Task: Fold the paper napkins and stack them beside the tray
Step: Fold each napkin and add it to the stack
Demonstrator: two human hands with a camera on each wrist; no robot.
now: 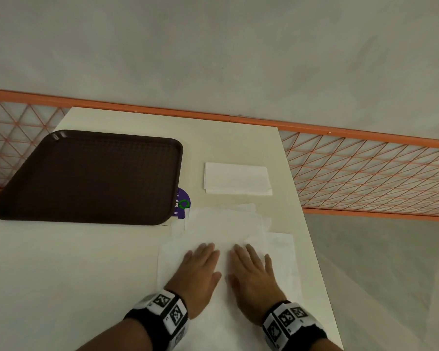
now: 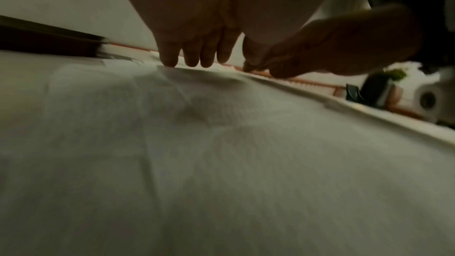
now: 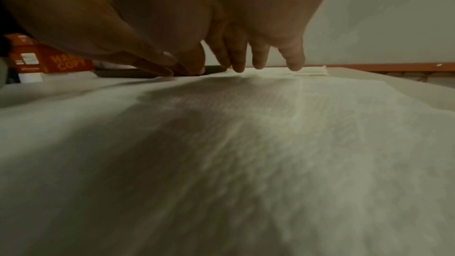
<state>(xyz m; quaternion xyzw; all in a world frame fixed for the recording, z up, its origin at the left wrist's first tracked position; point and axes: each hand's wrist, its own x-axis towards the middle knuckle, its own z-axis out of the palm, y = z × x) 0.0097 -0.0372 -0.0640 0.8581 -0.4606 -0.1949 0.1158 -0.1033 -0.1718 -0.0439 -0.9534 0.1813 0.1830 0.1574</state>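
A white paper napkin [image 1: 223, 315] lies spread flat on the near part of the cream table [image 1: 61, 274]. My left hand [image 1: 200, 267] and right hand [image 1: 253, 269] rest side by side on it, palms down, fingers straight. More loose white napkins [image 1: 223, 221] lie just beyond my fingertips. A folded napkin stack [image 1: 237, 178] sits farther back, right of the dark brown tray [image 1: 86, 176]. In the left wrist view my fingers [image 2: 197, 54] touch the napkin [image 2: 221, 163]. The right wrist view shows my fingers [image 3: 246, 55] pressing the same sheet [image 3: 246, 163].
A purple round sticker [image 1: 182, 203] peeks out at the tray's near right corner. An orange rail and mesh fence [image 1: 365, 173] runs behind and to the right of the table. The table's right edge lies close to my right hand. An orange box [image 3: 49, 59] stands off to the left.
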